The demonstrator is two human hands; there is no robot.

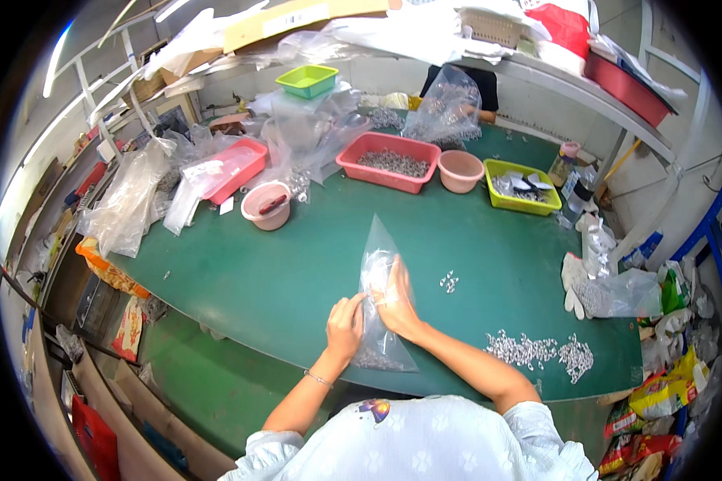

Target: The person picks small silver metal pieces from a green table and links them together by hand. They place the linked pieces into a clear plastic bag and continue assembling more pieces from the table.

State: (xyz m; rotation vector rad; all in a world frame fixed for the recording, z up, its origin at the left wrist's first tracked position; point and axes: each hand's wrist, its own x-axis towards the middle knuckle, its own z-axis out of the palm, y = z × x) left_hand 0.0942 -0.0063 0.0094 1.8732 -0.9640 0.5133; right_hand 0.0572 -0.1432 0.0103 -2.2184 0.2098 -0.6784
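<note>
A clear plastic bag (387,343) stands in front of me at the table's near edge, its pointed top reaching up over the green surface. Small dark bits show faintly in its lower end. My left hand (345,327) pinches the bag's left edge between thumb and fingertips. From the right, my right hand (399,303) holds the bag's upper part, fingers pointing away from me. Glare on the plastic hides whether some of those fingers are inside it. Small shiny metal parts (523,349) lie in piles right of my right forearm, with a few more parts (449,281) beyond.
Across the green table (281,264) stand a pink tray of metal parts (389,178), two pink bowls, including one bowl (460,171), and a yellow tray (521,200). Plastic bags (128,192) crowd the left. White gloves (572,282) lie right. Someone (489,88) sits opposite.
</note>
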